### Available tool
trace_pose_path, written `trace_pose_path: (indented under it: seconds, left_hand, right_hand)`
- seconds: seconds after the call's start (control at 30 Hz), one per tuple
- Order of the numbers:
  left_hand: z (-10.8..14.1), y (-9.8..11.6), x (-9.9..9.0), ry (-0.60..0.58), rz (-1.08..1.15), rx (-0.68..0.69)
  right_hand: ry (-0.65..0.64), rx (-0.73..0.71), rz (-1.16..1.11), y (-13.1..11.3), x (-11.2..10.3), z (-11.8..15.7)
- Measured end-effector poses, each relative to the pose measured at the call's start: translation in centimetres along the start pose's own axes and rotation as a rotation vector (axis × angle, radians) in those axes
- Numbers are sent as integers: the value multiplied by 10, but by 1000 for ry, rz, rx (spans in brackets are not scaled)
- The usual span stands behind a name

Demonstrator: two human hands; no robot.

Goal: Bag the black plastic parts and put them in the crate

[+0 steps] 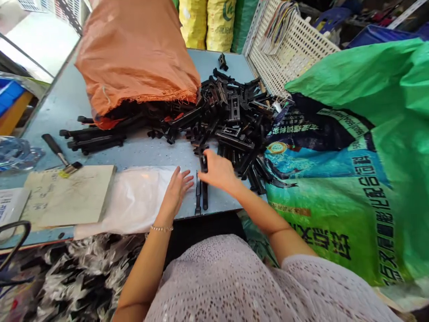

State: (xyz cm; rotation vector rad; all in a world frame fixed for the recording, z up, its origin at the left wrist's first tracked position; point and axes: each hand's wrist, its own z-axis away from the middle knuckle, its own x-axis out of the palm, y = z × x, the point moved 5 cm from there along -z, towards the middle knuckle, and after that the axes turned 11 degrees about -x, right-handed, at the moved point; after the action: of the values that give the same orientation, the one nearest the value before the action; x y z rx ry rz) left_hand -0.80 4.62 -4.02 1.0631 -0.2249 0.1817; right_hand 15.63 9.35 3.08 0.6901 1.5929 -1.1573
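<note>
My right hand [219, 171] is closed on a slim black plastic part [203, 162] at the near edge of the pile. Just below it, two narrow black bars [198, 197] lie side by side near the table's front edge. My left hand [177, 190], with a bracelet at the wrist, hovers left of the bars, fingers spread and holding nothing. Under and beside that hand lies a stack of clear plastic bags [136, 197]. A heap of black plastic parts [234, 107] spreads beyond my right hand, and its exact pieces are tangled together.
An orange woven sack [140, 53] spills black parts onto the blue table [161, 154]. To the left are a brush [60, 154] and a cardboard sheet [73, 194]. A green printed sack [335, 179] and a white perforated basket [291, 40] border the right side.
</note>
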Motion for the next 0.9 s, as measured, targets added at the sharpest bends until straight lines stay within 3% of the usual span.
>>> trace_pose_path:
  seconds: [0.07,0.17,0.27,0.37,0.47,0.57,0.67,0.77,0.9]
  left_hand:
    - [-14,2,12,-61,204,-64]
    - [-23,2,14,14,285,-116]
    - [-12,7,8,59,249,-63]
    - [6,15,9,9,196,-24]
    - [12,25,4,43,237,15]
    - [9,29,-13,135,302,9]
    - [5,20,-27,99,280,-93]
    - [4,3,-36,184,45,-30]
    - [9,-29,-18,344,-420,118]
  right_hand:
    - [0,-174,-84,-25,15,20]
    - [-68,-331,-347,-39,32,33]
    - [-50,-297,-522,-28,26,16]
    - [94,-212,-396,-17,11,-19]
    - [-10,-201,-479,-27,20,-40]
    - [-91,-327,-562,-51,36,-22]
    - [-123,-552,-423,-70,47,15]
    - [-242,-549,-336,-58,53,20]
    - [-145,-317,35,-2,32,-40]
